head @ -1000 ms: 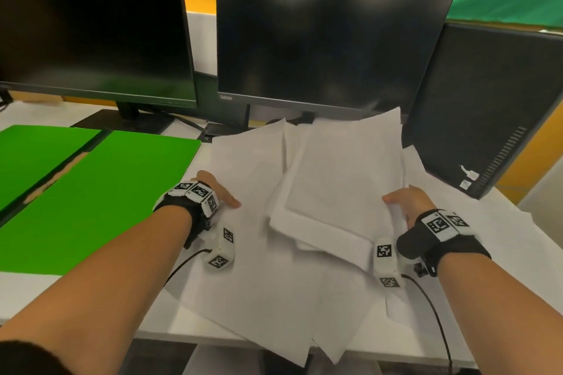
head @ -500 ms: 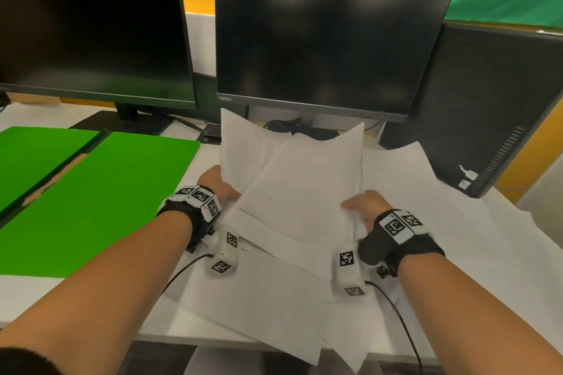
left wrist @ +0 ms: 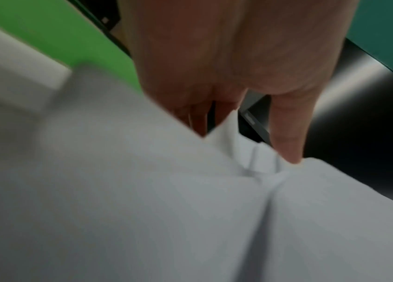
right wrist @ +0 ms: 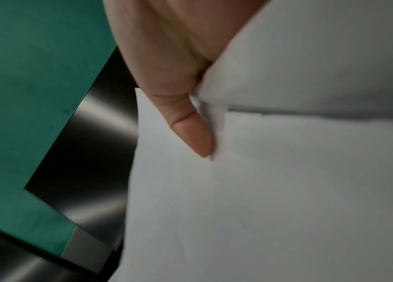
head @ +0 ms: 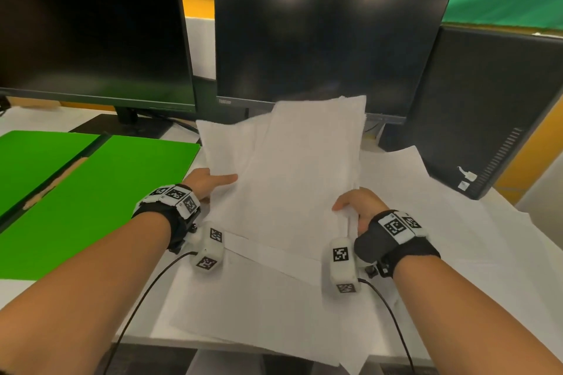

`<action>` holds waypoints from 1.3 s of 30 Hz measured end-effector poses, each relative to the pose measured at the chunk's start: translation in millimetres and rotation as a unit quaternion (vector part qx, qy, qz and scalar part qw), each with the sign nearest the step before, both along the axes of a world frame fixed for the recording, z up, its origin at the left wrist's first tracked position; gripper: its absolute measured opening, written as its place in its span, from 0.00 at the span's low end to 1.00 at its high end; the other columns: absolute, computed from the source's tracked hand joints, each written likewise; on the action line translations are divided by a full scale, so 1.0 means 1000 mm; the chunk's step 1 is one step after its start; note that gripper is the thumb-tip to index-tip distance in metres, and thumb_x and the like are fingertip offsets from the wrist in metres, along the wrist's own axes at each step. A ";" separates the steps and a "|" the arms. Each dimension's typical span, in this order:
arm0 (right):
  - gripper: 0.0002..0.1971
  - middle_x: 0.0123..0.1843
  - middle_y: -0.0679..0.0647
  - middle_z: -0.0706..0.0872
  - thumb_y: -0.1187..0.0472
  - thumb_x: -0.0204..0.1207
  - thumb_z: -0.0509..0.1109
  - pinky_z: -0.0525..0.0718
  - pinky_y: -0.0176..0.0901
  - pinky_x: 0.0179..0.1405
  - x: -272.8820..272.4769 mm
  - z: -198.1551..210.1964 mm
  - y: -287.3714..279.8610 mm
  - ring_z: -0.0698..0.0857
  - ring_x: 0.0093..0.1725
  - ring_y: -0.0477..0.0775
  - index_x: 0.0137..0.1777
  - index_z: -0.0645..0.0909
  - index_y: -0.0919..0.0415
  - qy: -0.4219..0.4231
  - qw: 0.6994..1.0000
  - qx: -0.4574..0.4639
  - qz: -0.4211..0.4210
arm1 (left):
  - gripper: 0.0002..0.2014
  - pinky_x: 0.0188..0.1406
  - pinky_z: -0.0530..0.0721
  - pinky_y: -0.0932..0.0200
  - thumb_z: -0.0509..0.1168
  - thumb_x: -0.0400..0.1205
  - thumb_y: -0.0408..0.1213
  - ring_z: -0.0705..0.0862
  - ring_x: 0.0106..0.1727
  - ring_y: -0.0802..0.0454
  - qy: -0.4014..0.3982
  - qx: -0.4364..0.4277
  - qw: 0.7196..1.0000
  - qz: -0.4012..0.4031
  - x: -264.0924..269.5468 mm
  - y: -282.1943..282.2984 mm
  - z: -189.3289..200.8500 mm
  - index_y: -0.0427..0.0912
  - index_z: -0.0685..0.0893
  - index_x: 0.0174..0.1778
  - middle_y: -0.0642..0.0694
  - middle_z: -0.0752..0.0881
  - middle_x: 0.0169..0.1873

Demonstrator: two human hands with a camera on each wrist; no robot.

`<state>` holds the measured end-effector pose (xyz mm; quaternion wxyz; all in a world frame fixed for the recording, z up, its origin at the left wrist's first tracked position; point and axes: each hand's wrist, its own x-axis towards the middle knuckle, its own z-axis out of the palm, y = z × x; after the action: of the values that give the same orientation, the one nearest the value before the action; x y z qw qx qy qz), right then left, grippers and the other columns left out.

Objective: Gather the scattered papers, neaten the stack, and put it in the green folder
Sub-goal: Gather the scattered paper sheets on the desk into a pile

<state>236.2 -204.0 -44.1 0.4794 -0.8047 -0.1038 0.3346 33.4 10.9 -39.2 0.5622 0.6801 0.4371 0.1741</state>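
1. The left hand (head: 207, 181) and right hand (head: 358, 205) each grip a side of the tilted paper stack (head: 298, 179).
2. The green folder (head: 91, 192) lies open on the surface (head: 30, 289), left of the stack.
3. More papers (head: 457, 237) lie beneath.

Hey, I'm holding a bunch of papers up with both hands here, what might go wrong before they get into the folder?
1. The held papers are fanned and uneven; the left hand and right hand grip only their side edges, so inner sheets may slip out.
2. Loose sheets overhang the desk's front edge and might slide off.
3. More sheets lie to the right by the computer tower and may get left behind.
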 end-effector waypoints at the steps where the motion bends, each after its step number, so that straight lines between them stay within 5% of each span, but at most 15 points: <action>1: 0.20 0.61 0.63 0.77 0.74 0.63 0.71 0.76 0.65 0.69 0.000 0.003 -0.004 0.77 0.66 0.71 0.56 0.75 0.67 0.012 1.000 0.005 -0.004 | 0.24 0.61 0.80 0.50 0.73 0.75 0.39 0.83 0.59 0.41 -0.024 -0.010 1.000 0.003 -0.002 0.001 0.001 0.35 0.81 0.67 0.38 0.84 0.64; 5: 0.10 0.54 0.65 0.83 0.76 0.63 0.70 0.78 0.62 0.67 -0.011 0.004 -0.005 0.82 0.57 0.67 0.44 0.81 0.66 0.056 0.996 0.069 0.002 | 0.24 0.64 0.79 0.47 0.77 0.70 0.32 0.83 0.61 0.41 -0.081 0.003 0.997 -0.004 -0.002 -0.006 0.006 0.40 0.83 0.62 0.39 0.85 0.62; 8: 0.17 0.58 0.68 0.85 0.78 0.69 0.68 0.80 0.62 0.65 -0.024 0.005 -0.001 0.83 0.61 0.69 0.59 0.81 0.72 0.062 0.994 0.082 0.030 | 0.29 0.66 0.79 0.37 0.80 0.58 0.33 0.84 0.61 0.37 -0.101 0.003 0.995 -0.022 0.000 -0.005 0.006 0.43 0.83 0.56 0.38 0.87 0.57; 10: 0.21 0.60 0.69 0.85 0.78 0.69 0.69 0.80 0.64 0.65 -0.023 0.004 -0.001 0.83 0.62 0.70 0.64 0.80 0.73 0.058 0.992 0.112 0.029 | 0.32 0.66 0.80 0.37 0.78 0.63 0.28 0.85 0.58 0.38 -0.122 -0.009 0.992 0.016 -0.002 -0.004 0.009 0.35 0.79 0.65 0.36 0.85 0.60; 12: 0.23 0.61 0.68 0.86 0.78 0.68 0.70 0.79 0.67 0.65 -0.018 0.004 -0.005 0.84 0.61 0.70 0.65 0.80 0.70 0.074 0.982 0.172 0.006 | 0.23 0.64 0.81 0.40 0.71 0.73 0.24 0.86 0.49 0.42 -0.165 -0.051 0.985 0.024 -0.007 -0.006 0.013 0.34 0.78 0.65 0.36 0.85 0.58; 16: 0.23 0.62 0.67 0.85 0.74 0.70 0.70 0.77 0.68 0.67 -0.015 0.005 -0.009 0.83 0.63 0.70 0.67 0.79 0.67 0.104 0.966 0.237 0.010 | 0.21 0.43 0.86 0.52 0.69 0.77 0.37 0.91 0.38 0.47 -0.186 -0.139 0.972 -0.024 -0.012 -0.007 0.014 0.41 0.80 0.67 0.44 0.92 0.41; 20: 0.25 0.68 0.67 0.82 0.75 0.71 0.71 0.75 0.63 0.71 -0.023 0.009 0.000 0.81 0.67 0.68 0.70 0.75 0.70 0.020 0.981 0.188 0.045 | 0.37 0.53 0.87 0.47 0.77 0.63 0.45 0.89 0.51 0.40 -0.119 -0.118 0.982 -0.087 0.000 -0.020 0.015 0.44 0.78 0.70 0.40 0.90 0.53; 22: 0.26 0.68 0.66 0.81 0.74 0.71 0.72 0.77 0.61 0.70 -0.022 0.010 0.000 0.81 0.66 0.67 0.70 0.74 0.68 -0.019 0.983 0.181 0.033 | 0.33 0.54 0.86 0.45 0.76 0.63 0.36 0.88 0.52 0.37 -0.081 -0.070 0.989 -0.104 0.008 -0.025 0.017 0.40 0.80 0.67 0.36 0.88 0.55; 25: 0.28 0.70 0.60 0.81 0.54 0.75 0.71 0.79 0.55 0.65 -0.006 0.020 -0.015 0.81 0.65 0.62 0.73 0.72 0.62 -0.043 0.988 0.136 0.056 | 0.27 0.66 0.80 0.41 0.76 0.65 0.25 0.84 0.59 0.34 -0.009 0.011 0.998 -0.058 0.015 -0.021 0.018 0.35 0.81 0.62 0.34 0.86 0.57; 27: 0.33 0.76 0.59 0.74 0.45 0.77 0.66 0.74 0.53 0.69 0.018 0.023 -0.035 0.75 0.72 0.61 0.77 0.66 0.61 -0.123 0.991 -0.008 0.059 | 0.26 0.66 0.77 0.47 0.73 0.70 0.24 0.81 0.61 0.35 0.034 0.056 0.997 -0.030 0.017 -0.017 0.016 0.33 0.80 0.65 0.34 0.84 0.59; 28: 0.34 0.80 0.60 0.68 0.44 0.78 0.63 0.68 0.53 0.75 0.031 0.020 -0.046 0.70 0.77 0.62 0.79 0.63 0.62 -0.196 0.968 -0.140 0.074 | 0.26 0.64 0.75 0.49 0.72 0.71 0.24 0.80 0.63 0.35 0.059 0.074 0.995 -0.020 0.018 -0.016 0.014 0.31 0.79 0.67 0.33 0.83 0.62; 30: 0.35 0.81 0.60 0.65 0.42 0.79 0.60 0.63 0.51 0.79 0.046 0.006 -0.064 0.66 0.80 0.61 0.79 0.63 0.64 -0.290 0.873 -0.365 0.144 | 0.27 0.65 0.75 0.49 0.71 0.72 0.23 0.78 0.67 0.33 0.090 0.085 0.992 -0.015 0.021 -0.017 0.007 0.29 0.77 0.69 0.31 0.81 0.66; 33: 0.30 0.79 0.61 0.69 0.45 0.82 0.56 0.66 0.48 0.77 0.034 0.002 -0.068 0.69 0.78 0.61 0.77 0.65 0.65 -0.321 0.780 -0.458 0.282 | 0.29 0.69 0.75 0.46 0.71 0.73 0.23 0.77 0.69 0.32 0.128 0.077 0.989 -0.019 0.026 -0.020 0.000 0.28 0.74 0.71 0.30 0.79 0.68; 35: 0.29 0.80 0.59 0.68 0.47 0.83 0.56 0.63 0.48 0.78 0.019 0.016 -0.063 0.67 0.79 0.60 0.79 0.65 0.63 -0.301 0.796 -0.426 0.305 | 0.29 0.70 0.74 0.44 0.71 0.73 0.24 0.76 0.70 0.31 0.153 0.082 0.984 -0.030 0.029 -0.022 -0.001 0.27 0.73 0.72 0.29 0.78 0.69; 39: 0.25 0.79 0.58 0.71 0.53 0.79 0.65 0.63 0.48 0.80 0.039 0.033 -0.072 0.68 0.78 0.59 0.74 0.73 0.62 -0.263 0.889 -0.313 0.207 | 0.30 0.71 0.73 0.45 0.71 0.73 0.23 0.76 0.71 0.31 0.183 0.094 0.977 -0.046 0.030 -0.020 0.000 0.26 0.72 0.72 0.28 0.78 0.69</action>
<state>274.9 -275.9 -11.0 0.0783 -0.9317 -0.2799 0.2177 63.7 -8.6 -38.9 0.4133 0.7696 0.4829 0.0610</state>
